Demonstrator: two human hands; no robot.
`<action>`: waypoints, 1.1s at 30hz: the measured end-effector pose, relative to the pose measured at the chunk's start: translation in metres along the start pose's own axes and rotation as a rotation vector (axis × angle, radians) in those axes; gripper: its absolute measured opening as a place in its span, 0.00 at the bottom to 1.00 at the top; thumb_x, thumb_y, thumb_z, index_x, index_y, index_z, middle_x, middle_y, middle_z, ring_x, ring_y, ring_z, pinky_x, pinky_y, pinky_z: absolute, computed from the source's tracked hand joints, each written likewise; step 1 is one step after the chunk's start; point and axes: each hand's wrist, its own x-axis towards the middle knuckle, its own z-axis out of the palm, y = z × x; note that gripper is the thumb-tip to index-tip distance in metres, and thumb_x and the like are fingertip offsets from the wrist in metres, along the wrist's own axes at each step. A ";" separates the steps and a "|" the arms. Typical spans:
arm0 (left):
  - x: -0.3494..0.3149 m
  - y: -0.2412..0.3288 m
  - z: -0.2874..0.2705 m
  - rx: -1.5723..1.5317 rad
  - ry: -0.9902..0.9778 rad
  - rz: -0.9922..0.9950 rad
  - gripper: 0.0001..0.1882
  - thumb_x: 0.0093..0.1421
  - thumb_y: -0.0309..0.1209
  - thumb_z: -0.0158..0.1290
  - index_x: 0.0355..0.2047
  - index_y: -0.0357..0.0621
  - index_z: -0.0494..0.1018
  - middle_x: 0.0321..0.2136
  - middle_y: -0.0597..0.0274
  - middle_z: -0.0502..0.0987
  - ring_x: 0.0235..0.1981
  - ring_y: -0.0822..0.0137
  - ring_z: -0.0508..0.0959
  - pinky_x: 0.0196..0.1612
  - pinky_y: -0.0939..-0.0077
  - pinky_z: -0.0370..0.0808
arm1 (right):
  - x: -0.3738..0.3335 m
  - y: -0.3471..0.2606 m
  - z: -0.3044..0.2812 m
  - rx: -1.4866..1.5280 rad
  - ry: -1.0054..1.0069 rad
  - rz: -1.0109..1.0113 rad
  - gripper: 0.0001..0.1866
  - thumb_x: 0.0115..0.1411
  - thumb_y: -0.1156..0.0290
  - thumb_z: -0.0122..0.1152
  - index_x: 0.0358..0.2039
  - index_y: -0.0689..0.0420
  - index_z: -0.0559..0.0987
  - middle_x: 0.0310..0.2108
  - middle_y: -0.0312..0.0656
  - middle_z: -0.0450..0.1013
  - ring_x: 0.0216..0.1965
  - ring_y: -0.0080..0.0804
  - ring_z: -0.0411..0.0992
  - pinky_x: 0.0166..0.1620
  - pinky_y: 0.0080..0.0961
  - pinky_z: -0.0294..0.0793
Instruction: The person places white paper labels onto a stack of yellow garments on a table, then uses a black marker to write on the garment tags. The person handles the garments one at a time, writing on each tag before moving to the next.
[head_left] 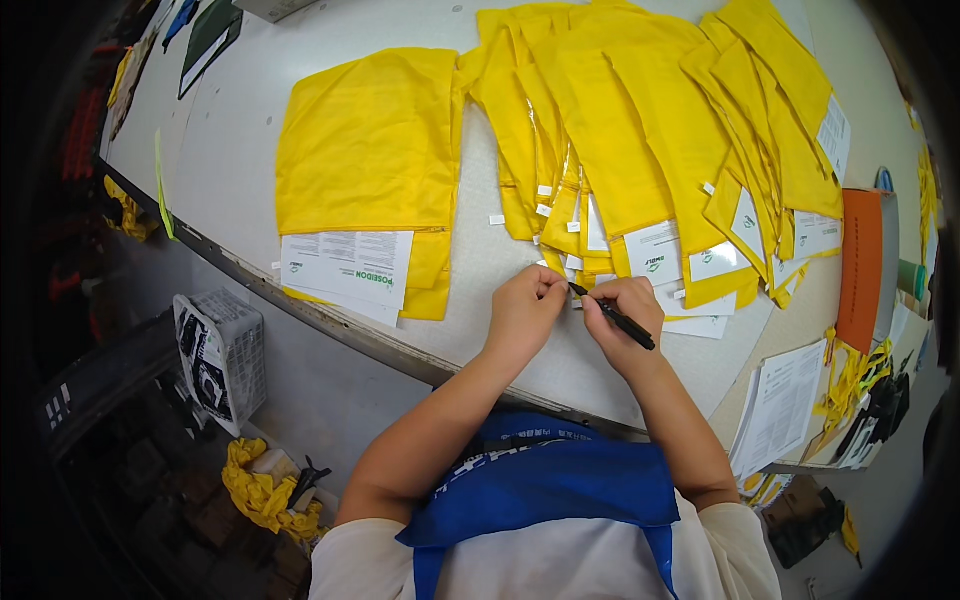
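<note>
My right hand (628, 312) grips a black marker pen (634, 330), its tip pointing left toward my other fingertips. Close beside it, my left hand (527, 310) is closed in a pinch; what lies between the fingers is too small to make out. Both hands are at the lower edge of a spread of overlapping yellow fabric pieces (610, 130). Small white tags (573, 227) stick out from their edges near my fingers. Printed white sheets (655, 252) show at their lower ends. To the left lies a folded yellow stack (368, 150) with a printed sheet (345, 265) at its bottom.
The pale table (230, 140) has its front edge along my body. At right are an orange box (866, 270), a paper stack (782, 405) and yellow strips (850, 385). A white plastic basket (225, 355) and crumpled yellow fabric (262, 490) sit below the table's left side.
</note>
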 end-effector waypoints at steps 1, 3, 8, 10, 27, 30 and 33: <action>0.000 0.001 0.000 0.012 0.008 0.004 0.07 0.56 0.27 0.54 0.34 0.37 0.74 0.19 0.66 0.76 0.20 0.79 0.71 0.24 0.82 0.67 | -0.001 0.001 0.001 0.006 0.006 0.013 0.08 0.43 0.77 0.68 0.23 0.55 0.76 0.21 0.37 0.71 0.23 0.33 0.69 0.32 0.27 0.64; -0.001 0.004 -0.001 0.035 0.029 0.024 0.06 0.56 0.27 0.54 0.33 0.37 0.74 0.19 0.65 0.76 0.20 0.78 0.72 0.24 0.81 0.68 | -0.002 0.002 0.001 0.017 0.019 0.040 0.08 0.43 0.77 0.68 0.23 0.55 0.76 0.21 0.37 0.71 0.23 0.33 0.69 0.32 0.27 0.64; -0.001 0.004 -0.001 0.067 0.014 0.054 0.05 0.56 0.26 0.54 0.32 0.37 0.74 0.20 0.63 0.77 0.20 0.77 0.73 0.25 0.80 0.69 | -0.003 0.005 0.003 0.032 0.038 0.025 0.08 0.42 0.77 0.68 0.23 0.55 0.76 0.21 0.37 0.72 0.23 0.33 0.68 0.31 0.27 0.64; 0.001 -0.003 0.001 0.052 0.021 0.086 0.05 0.56 0.26 0.54 0.32 0.37 0.74 0.20 0.63 0.77 0.20 0.77 0.73 0.25 0.80 0.69 | -0.002 0.004 0.003 0.024 0.035 0.019 0.08 0.42 0.77 0.68 0.23 0.55 0.76 0.21 0.37 0.71 0.22 0.34 0.68 0.31 0.27 0.64; -0.009 0.015 -0.002 -0.165 -0.122 0.019 0.04 0.60 0.27 0.49 0.31 0.40 0.70 0.19 0.73 0.70 0.20 0.82 0.65 0.23 0.84 0.63 | 0.001 -0.006 -0.028 -0.284 -0.136 -0.123 0.23 0.45 0.64 0.68 0.44 0.52 0.74 0.51 0.42 0.70 0.52 0.41 0.65 0.51 0.37 0.56; -0.008 0.014 -0.004 -0.173 -0.141 0.008 0.03 0.61 0.27 0.49 0.32 0.41 0.70 0.20 0.74 0.69 0.20 0.82 0.64 0.22 0.85 0.61 | -0.002 -0.007 -0.030 -0.359 -0.191 -0.151 0.24 0.43 0.65 0.68 0.43 0.51 0.74 0.51 0.41 0.70 0.54 0.39 0.64 0.52 0.38 0.55; -0.002 0.002 -0.003 -0.101 -0.079 0.088 0.03 0.60 0.27 0.50 0.33 0.40 0.69 0.19 0.73 0.69 0.19 0.81 0.64 0.22 0.84 0.61 | -0.003 -0.006 -0.033 -0.359 -0.222 -0.152 0.23 0.42 0.69 0.66 0.42 0.50 0.74 0.49 0.40 0.71 0.54 0.38 0.64 0.52 0.38 0.54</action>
